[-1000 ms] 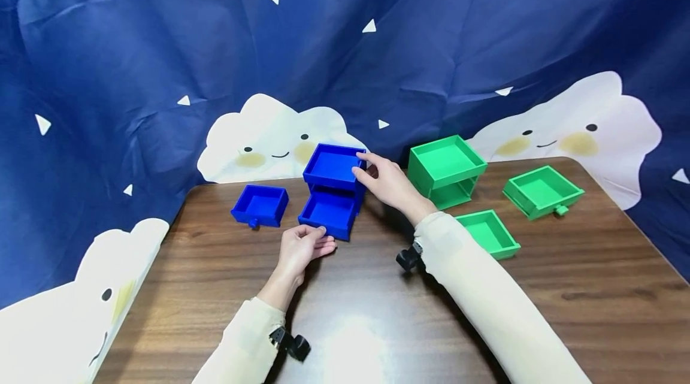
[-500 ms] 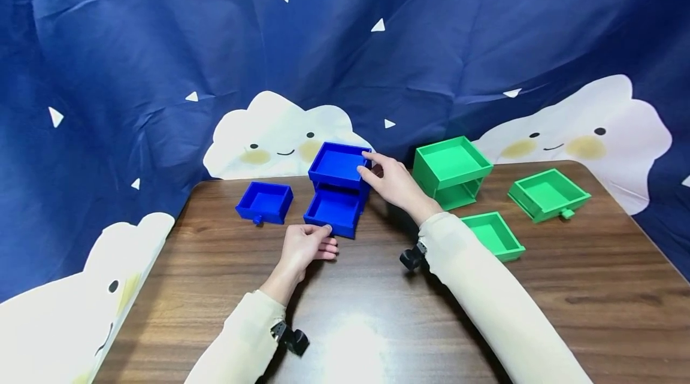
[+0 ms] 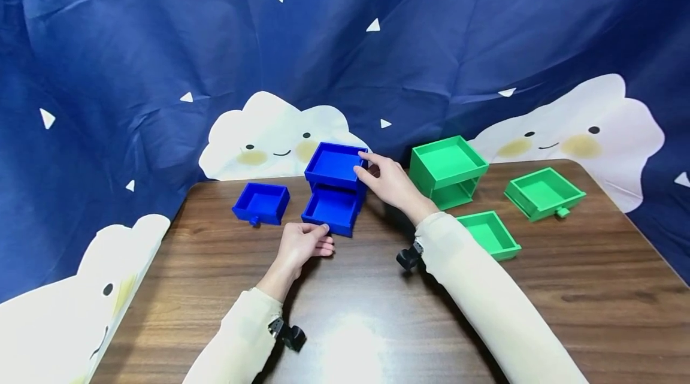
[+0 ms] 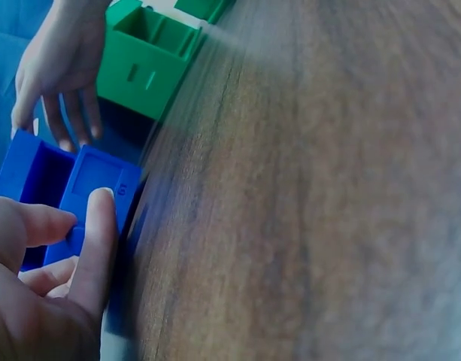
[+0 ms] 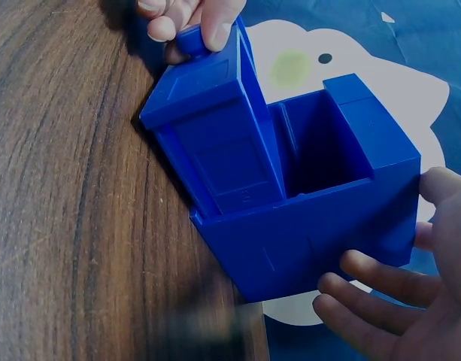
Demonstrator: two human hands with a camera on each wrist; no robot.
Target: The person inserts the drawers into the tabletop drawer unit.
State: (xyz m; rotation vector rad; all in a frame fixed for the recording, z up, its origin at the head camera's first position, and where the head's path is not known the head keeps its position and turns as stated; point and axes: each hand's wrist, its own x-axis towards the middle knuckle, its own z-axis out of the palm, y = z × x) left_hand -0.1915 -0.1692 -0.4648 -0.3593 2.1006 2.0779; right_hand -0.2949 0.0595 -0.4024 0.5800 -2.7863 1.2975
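Observation:
A blue drawer (image 3: 330, 209) sits partway inside the lower opening of a small blue cabinet (image 3: 336, 163), jutting out at the front. Its round knob (image 5: 191, 41) is pinched between the thumb and fingers of my left hand (image 3: 297, 244). My right hand (image 3: 392, 181) holds the cabinet's upper right side, thumb and index finger at the top rim, while the other fingers (image 5: 365, 320) spread along the side wall. In the right wrist view the drawer stands at an angle to the cabinet's opening. The drawer's inner end is hidden inside the cabinet.
Left of the cabinet lies another blue drawer (image 3: 261, 203). To the right stands a green cabinet (image 3: 448, 162) with its front opening bare. A green drawer (image 3: 490, 234) lies partly behind my right sleeve, and another green drawer (image 3: 544, 192) is farther right. A patterned blue cloth (image 3: 323, 42) hangs behind the table.
The blue drawer seems to have slid very slightly inward, my left hand moving with it. My right hand keeps its place on the cabinet. The head view has shifted a little.

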